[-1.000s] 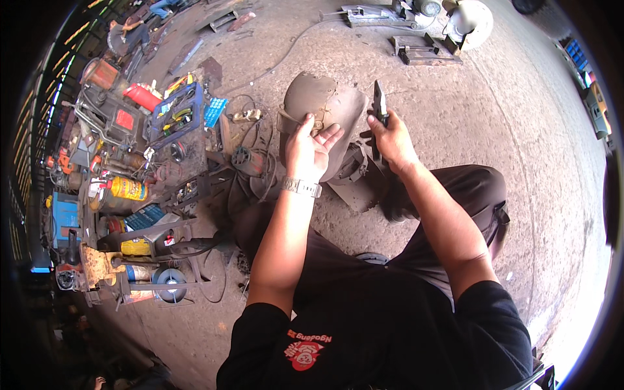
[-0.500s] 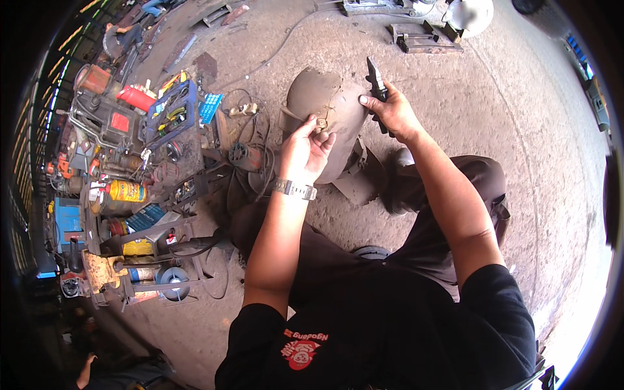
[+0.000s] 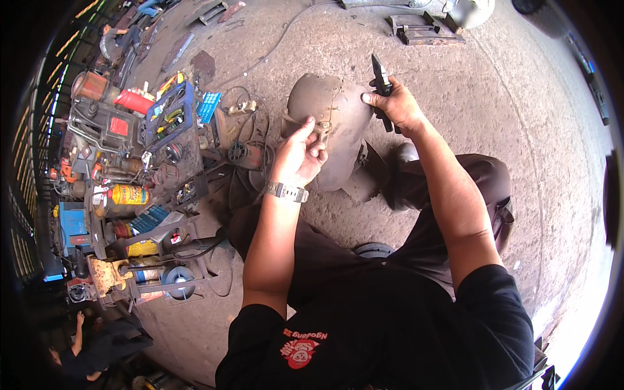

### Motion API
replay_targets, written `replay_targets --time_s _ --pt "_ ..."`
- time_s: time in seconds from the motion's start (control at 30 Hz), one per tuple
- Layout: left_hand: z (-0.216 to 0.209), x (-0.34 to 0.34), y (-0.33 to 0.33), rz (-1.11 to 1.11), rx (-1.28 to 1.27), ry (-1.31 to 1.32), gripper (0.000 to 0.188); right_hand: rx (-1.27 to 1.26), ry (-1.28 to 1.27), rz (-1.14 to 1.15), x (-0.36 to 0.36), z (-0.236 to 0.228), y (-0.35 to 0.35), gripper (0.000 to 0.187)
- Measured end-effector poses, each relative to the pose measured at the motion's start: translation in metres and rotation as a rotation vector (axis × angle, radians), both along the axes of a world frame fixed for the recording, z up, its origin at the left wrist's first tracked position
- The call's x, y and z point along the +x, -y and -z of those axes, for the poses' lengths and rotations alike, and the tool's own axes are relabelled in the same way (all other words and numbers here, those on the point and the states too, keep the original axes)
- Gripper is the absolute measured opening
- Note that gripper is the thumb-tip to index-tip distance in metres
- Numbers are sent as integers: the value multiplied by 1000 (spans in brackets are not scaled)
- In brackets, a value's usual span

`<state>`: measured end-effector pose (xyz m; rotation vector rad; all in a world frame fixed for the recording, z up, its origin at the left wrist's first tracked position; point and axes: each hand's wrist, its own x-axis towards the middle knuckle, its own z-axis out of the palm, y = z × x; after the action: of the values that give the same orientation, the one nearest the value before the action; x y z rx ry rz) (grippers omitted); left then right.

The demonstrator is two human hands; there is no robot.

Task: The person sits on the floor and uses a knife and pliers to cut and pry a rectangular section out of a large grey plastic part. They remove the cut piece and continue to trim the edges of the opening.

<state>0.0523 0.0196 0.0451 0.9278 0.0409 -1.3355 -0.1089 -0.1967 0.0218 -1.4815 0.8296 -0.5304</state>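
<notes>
A curved, grey-brown sheet-metal shell (image 3: pixel 312 97) stands in front of my knees, with a ragged seam running down its face. Against that seam, my left hand (image 3: pixel 301 156) has its fingers curled on a small metal tab (image 3: pixel 323 129); whether the tab is fixed to the shell, I cannot tell. My right hand (image 3: pixel 396 109) grips black pliers (image 3: pixel 381 81) upright at the shell's right edge. The right thumb lies at that edge, and the palm hides part of the handles. Below the shell, a bent dark metal flap (image 3: pixel 364 179) sticks out.
To the left are a blue toolbox (image 3: pixel 170 114), a red bottle (image 3: pixel 134 101), a yellow can (image 3: pixel 127 194) and a grinder (image 3: pixel 244 155) with cables. Metal frames (image 3: pixel 426 29) lie at the far right. Another person's arm (image 3: pixel 79 335) shows at lower left.
My left hand has shifted slightly left and down, its fingers curling more at the tab. The pliers have tilted a little. At lower left, another person has come further into view.
</notes>
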Motion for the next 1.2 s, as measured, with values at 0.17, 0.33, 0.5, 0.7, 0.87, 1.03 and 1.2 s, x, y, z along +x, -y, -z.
replay_targets --time_s 0.17,0.33,0.5,0.7,0.87,1.03,1.2 --pt "7 14 -7 108 49 114 14 -7 -8 2 -1 -3 -6 67" --pt "11 14 -5 91 132 213 11 -83 -51 16 -2 -2 -3 69" --pt "15 11 -5 65 150 338 8 -182 -36 8 -5 -4 -4 72" --pt "11 8 -4 41 96 474 6 -283 -98 34 -5 -6 -2 71" --pt "15 16 -9 61 -27 305 9 -158 0 21 -9 -7 1 67" --pt "5 15 -9 174 -158 81 15 -133 16 -17 -9 -7 4 70" --pt "14 5 -6 170 -200 21 12 -100 -3 -30 -6 -1 1 72"
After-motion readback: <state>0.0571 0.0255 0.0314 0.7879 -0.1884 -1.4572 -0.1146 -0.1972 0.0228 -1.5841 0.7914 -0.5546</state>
